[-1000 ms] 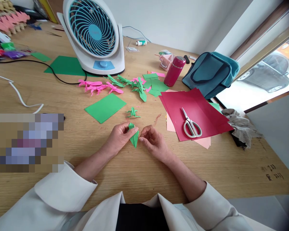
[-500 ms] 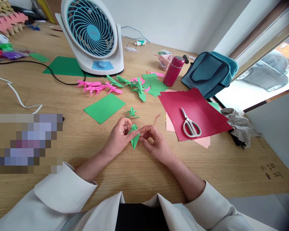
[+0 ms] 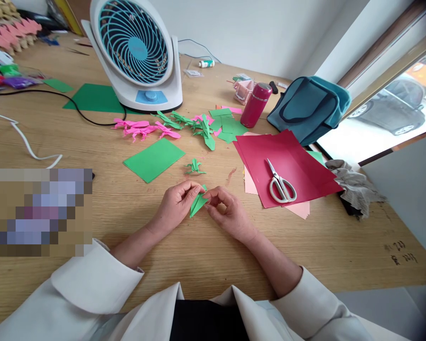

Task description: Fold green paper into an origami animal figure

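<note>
A small folded piece of green paper (image 3: pixel 198 205), pointed at its lower end, is held between my two hands above the table. My left hand (image 3: pixel 175 202) pinches its upper left part between thumb and fingers. At its right edge my right hand (image 3: pixel 229 210) grips with thumb and forefinger. My fingertips hide part of the folds. Just beyond my hands stands a small green origami frog (image 3: pixel 195 166). A flat green sheet of paper (image 3: pixel 154 159) lies to the left of it.
Farther back lie pink origami figures (image 3: pixel 142 129) and green ones (image 3: pixel 206 132). A white fan (image 3: pixel 163 97) stands behind them. To the right, scissors (image 3: pixel 282 184) rest on red paper sheets (image 3: pixel 305 166), near a red flask (image 3: pixel 256 105) and a teal bag (image 3: pixel 308 109).
The folded green paper has tilted, its lower tip swinging left. My left fingers have shifted their pinch to its upper part; my right hand has barely moved.
</note>
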Action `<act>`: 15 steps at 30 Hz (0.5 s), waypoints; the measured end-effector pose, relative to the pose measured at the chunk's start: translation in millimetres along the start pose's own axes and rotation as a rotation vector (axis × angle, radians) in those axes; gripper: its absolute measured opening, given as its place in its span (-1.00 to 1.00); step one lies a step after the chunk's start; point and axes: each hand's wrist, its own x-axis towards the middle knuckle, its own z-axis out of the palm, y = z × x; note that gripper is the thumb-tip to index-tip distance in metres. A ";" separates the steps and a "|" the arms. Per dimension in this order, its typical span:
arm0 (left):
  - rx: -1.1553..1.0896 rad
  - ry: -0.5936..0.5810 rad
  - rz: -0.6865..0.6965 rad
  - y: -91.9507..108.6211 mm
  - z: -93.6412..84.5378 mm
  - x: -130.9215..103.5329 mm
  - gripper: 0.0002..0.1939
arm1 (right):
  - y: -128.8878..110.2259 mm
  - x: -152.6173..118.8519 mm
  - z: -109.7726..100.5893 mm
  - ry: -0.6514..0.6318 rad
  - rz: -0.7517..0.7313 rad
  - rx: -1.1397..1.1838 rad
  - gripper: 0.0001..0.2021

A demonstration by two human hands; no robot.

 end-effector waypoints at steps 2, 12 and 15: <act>0.011 -0.003 0.004 0.4 -0.2 0.1 -0.73 | 0.7 -0.2 -0.1 0.009 0.004 -0.010 -0.86; 0.000 -0.031 0.022 -4.2 0.3 0.0 -0.71 | 3.1 0.4 -1.2 0.069 -0.053 -0.085 -0.93; -0.006 -0.049 0.020 -3.6 0.0 -1.0 -0.73 | 4.5 0.8 -1.6 0.106 -0.051 -0.081 -0.97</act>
